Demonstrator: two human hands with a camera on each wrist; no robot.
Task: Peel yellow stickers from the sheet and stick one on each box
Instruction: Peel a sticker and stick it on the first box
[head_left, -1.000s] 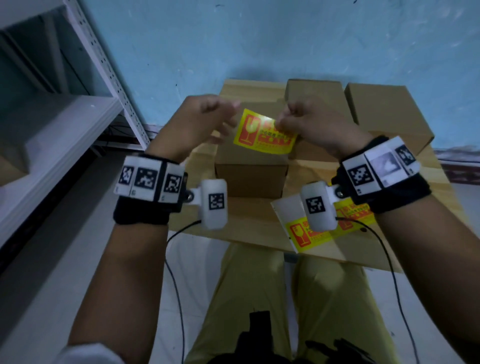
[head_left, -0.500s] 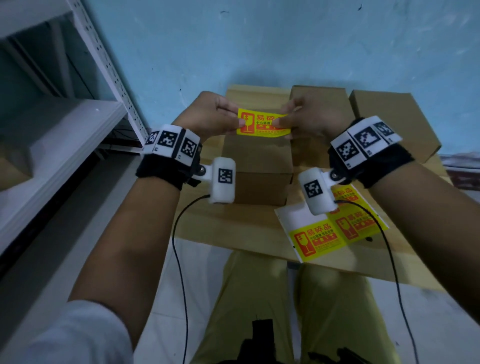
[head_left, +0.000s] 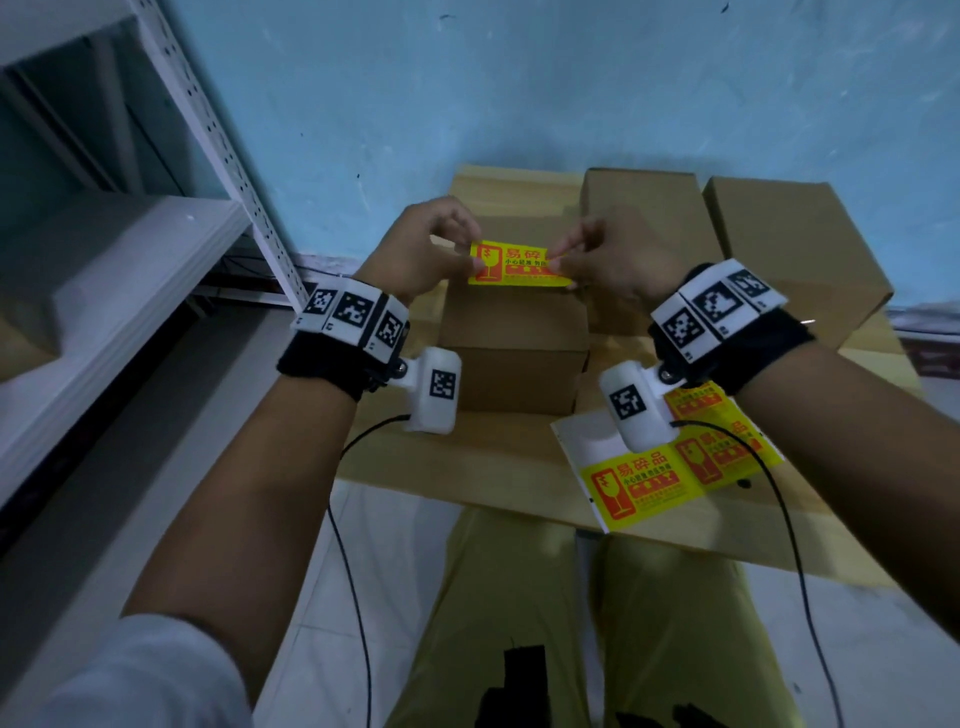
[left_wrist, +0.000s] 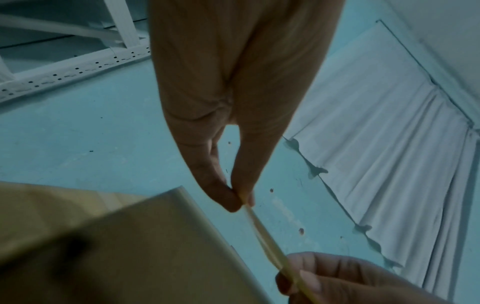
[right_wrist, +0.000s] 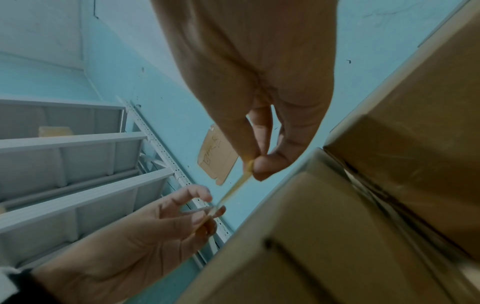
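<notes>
The peeled yellow sticker (head_left: 517, 264) is hanging stretched flat just above the nearest box (head_left: 514, 332), with the left hand (head_left: 415, 249) and right hand (head_left: 608, 254) each pinching one short end. Being thin, limp and tacky, it is probably best gripped by its edges. The sheet (head_left: 644, 478) is lying on the worktop (head_left: 467, 462).

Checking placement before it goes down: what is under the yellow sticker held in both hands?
The nearest box is below the sticker; its top looks bare where visible. The part beneath the sticker is covered.
</notes>
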